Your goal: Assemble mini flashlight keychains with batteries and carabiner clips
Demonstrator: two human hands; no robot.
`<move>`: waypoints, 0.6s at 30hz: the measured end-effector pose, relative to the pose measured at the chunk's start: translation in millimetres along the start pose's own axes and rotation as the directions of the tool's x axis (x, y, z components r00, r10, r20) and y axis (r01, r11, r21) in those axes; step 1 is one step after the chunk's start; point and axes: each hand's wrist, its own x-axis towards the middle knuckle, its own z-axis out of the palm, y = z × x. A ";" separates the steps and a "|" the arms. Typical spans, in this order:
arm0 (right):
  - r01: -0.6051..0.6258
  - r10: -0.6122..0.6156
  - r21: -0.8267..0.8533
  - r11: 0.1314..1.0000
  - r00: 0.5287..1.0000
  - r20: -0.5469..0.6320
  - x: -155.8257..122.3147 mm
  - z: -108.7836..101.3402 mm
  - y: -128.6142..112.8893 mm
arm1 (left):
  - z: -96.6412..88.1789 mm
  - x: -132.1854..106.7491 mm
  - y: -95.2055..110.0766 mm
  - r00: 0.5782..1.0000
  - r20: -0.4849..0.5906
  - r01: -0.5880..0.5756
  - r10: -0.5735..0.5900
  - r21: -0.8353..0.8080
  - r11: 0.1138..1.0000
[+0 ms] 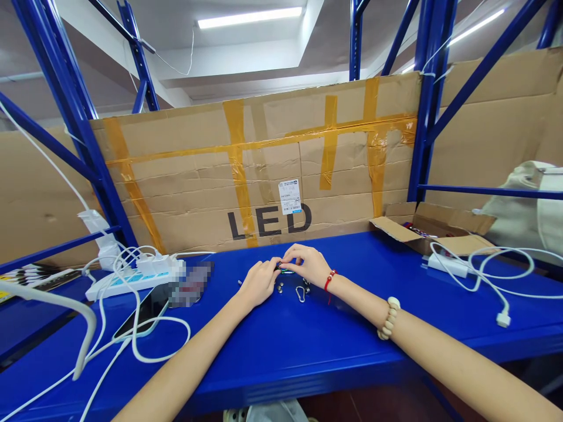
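Observation:
Both hands meet over the middle of the blue table (pixel 264 346). My left hand (pixel 260 282) is closed, its fingertips pinched at a small dark piece (pixel 278 265) that is mostly hidden. My right hand (pixel 310 264), with a red string bracelet (pixel 329 280) at the wrist, pinches at the same spot; a thin green edge shows under its fingers. Just below the hands lie a silver carabiner (pixel 301 294) and small metal bits (pixel 280 288). A short dark piece (pixel 240 282) rests left of my left hand. What exactly the fingers hold is too small to make out.
On the left are a power strip (pixel 127 285), looping white cables (pixel 137 328) and a phone (pixel 145 310). To the right, an open cardboard box (pixel 440 225) stands behind a white adapter (pixel 447 265) with its cable. A cardboard panel (pixel 197 193) walls off the back, between blue posts (pixel 428 117).

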 end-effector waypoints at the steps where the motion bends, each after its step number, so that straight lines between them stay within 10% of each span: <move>1: 0.002 -0.002 -0.021 1.000 1.000 0.008 -0.7 -0.3 -2.0 | -0.3 0.1 0.3 1.000 0.005 -0.003 0.003 0.011 1.000; 8: -0.139 0.137 -0.103 0.985 0.990 -0.026 -1.0 -2.3 -8.5 | -2.8 3.9 1.6 0.990 -0.097 0.114 -0.102 0.131 0.985; 18: 0.158 -0.022 -0.252 0.955 0.882 0.470 -5.0 -0.5 -5.0 | 1.0 2.7 -4.8 0.987 -0.095 0.144 -0.132 0.138 0.980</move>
